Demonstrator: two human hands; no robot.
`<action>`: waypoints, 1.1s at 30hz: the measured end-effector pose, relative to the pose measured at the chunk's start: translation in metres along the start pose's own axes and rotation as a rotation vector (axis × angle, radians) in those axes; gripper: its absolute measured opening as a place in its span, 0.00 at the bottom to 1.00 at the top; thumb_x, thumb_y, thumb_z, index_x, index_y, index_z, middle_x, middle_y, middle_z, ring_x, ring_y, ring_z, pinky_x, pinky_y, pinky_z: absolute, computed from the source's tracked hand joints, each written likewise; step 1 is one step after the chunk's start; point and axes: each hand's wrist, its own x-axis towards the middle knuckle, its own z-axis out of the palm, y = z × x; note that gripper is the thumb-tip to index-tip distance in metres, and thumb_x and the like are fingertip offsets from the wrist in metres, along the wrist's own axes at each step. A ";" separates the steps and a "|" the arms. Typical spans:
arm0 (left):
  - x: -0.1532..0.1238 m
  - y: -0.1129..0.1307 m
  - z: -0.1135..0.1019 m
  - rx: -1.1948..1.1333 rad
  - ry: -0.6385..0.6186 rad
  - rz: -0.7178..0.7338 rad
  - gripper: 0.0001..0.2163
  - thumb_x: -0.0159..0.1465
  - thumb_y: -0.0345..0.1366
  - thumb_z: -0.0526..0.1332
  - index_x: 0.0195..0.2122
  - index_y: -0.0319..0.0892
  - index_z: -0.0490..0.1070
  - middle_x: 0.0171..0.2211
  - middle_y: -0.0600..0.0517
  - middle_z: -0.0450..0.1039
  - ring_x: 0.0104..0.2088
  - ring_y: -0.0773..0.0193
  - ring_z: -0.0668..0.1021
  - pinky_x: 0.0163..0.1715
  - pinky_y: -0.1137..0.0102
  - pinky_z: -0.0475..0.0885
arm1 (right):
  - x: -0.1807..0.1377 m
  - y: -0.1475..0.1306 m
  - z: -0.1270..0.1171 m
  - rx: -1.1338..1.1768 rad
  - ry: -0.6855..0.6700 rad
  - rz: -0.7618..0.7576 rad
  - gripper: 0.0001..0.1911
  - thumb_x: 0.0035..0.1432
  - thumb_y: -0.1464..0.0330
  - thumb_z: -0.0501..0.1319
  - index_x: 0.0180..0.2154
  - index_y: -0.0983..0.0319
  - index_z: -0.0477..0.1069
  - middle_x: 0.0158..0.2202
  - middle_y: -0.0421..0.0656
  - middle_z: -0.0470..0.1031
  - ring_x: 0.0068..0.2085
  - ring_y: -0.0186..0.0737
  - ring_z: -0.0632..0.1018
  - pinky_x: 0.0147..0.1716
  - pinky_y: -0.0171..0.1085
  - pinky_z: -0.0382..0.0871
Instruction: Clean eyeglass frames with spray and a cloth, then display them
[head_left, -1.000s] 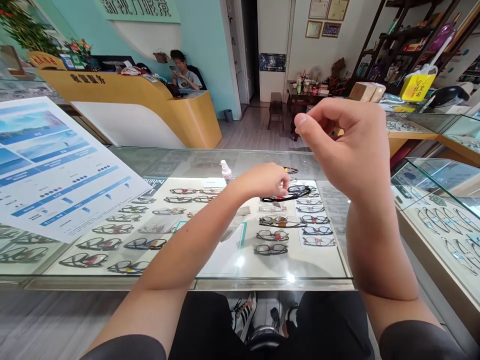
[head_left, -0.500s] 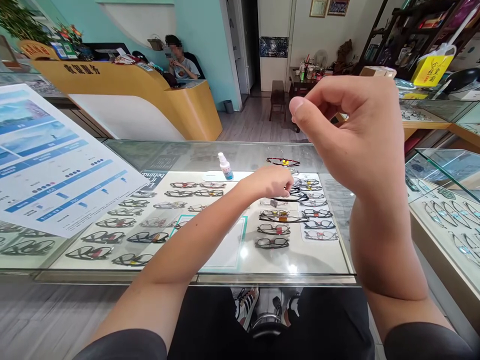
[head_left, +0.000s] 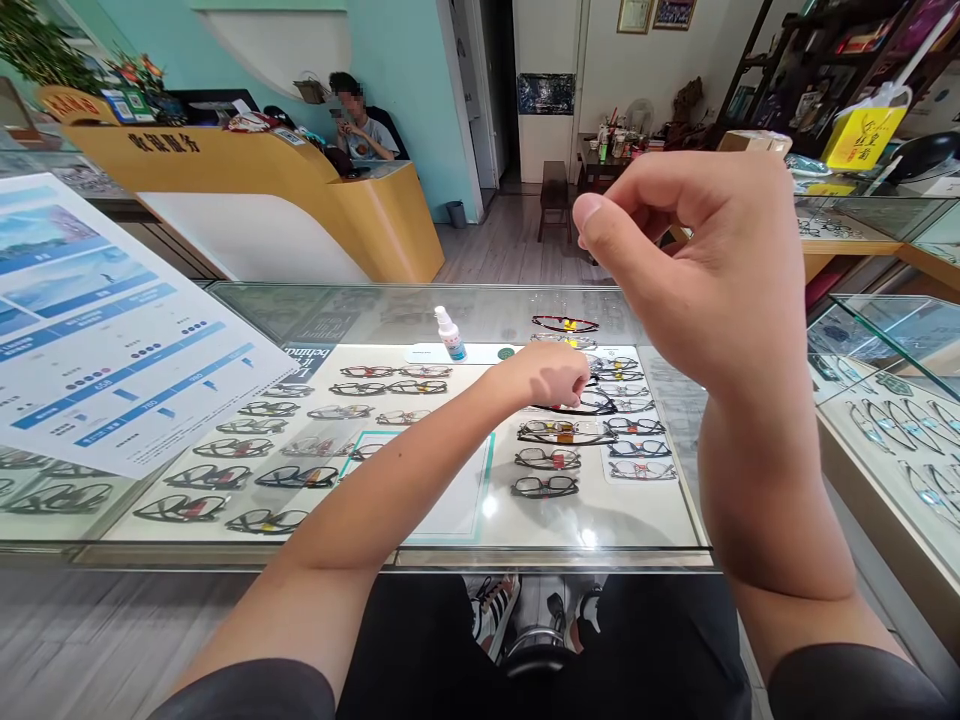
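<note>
My left hand (head_left: 559, 375) reaches out over the glass counter, its fingers closed at a dark pair of eyeglasses (head_left: 598, 405). The hand covers part of that frame. Nearer to me lies another dark pair with an orange tag (head_left: 564, 432), and farther back is a red-and-black pair with a yellow tag (head_left: 566, 324). My right hand (head_left: 705, 260) is raised close to the camera, thumb and fingers curled together. What it pinches, if anything, does not show. A white spray bottle (head_left: 451, 336) stands left of my left hand.
Rows of eyeglasses (head_left: 199, 475) fill the glass display counter (head_left: 360, 555). A printed sheet (head_left: 112, 330) juts in from the left. Another showcase (head_left: 892, 440) stands at right. Behind, a person (head_left: 365, 128) sits at a yellow desk (head_left: 300, 190).
My left hand has lowered slightly, and the dark eyeglasses at its fingers have shifted, showing more of their front. My right hand has barely moved.
</note>
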 end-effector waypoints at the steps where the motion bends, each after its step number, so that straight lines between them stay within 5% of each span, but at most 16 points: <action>1: 0.001 -0.001 0.001 -0.001 -0.004 0.002 0.05 0.57 0.31 0.65 0.28 0.44 0.81 0.33 0.50 0.84 0.32 0.58 0.76 0.32 0.62 0.62 | 0.000 0.000 0.000 0.008 0.003 0.001 0.20 0.70 0.68 0.65 0.24 0.57 0.67 0.23 0.37 0.67 0.28 0.37 0.65 0.31 0.43 0.55; 9: -0.005 -0.004 -0.014 -0.045 -0.093 -0.097 0.04 0.58 0.37 0.68 0.28 0.45 0.80 0.35 0.49 0.85 0.32 0.58 0.77 0.33 0.64 0.62 | 0.001 0.001 0.000 0.014 0.000 -0.005 0.21 0.71 0.68 0.66 0.23 0.58 0.68 0.22 0.37 0.65 0.27 0.35 0.63 0.31 0.42 0.54; 15: -0.012 -0.013 -0.022 0.055 0.071 -0.218 0.09 0.63 0.32 0.64 0.42 0.44 0.83 0.45 0.47 0.86 0.40 0.55 0.81 0.35 0.66 0.65 | 0.001 0.001 0.000 -0.006 -0.022 0.026 0.20 0.71 0.64 0.65 0.24 0.56 0.68 0.24 0.40 0.72 0.28 0.40 0.69 0.30 0.43 0.57; 25: 0.011 -0.022 0.005 0.121 0.060 -0.197 0.07 0.65 0.33 0.65 0.41 0.42 0.83 0.44 0.44 0.86 0.39 0.55 0.82 0.34 0.66 0.66 | 0.001 0.000 0.000 0.051 -0.043 0.030 0.19 0.70 0.65 0.65 0.25 0.56 0.69 0.24 0.38 0.70 0.29 0.38 0.68 0.31 0.44 0.58; 33: -0.005 -0.023 -0.017 0.040 0.083 -0.164 0.08 0.66 0.39 0.66 0.40 0.45 0.84 0.43 0.48 0.86 0.39 0.56 0.81 0.33 0.66 0.62 | 0.001 -0.002 -0.002 0.012 -0.009 0.052 0.21 0.71 0.64 0.64 0.23 0.54 0.71 0.21 0.38 0.66 0.26 0.40 0.64 0.29 0.44 0.54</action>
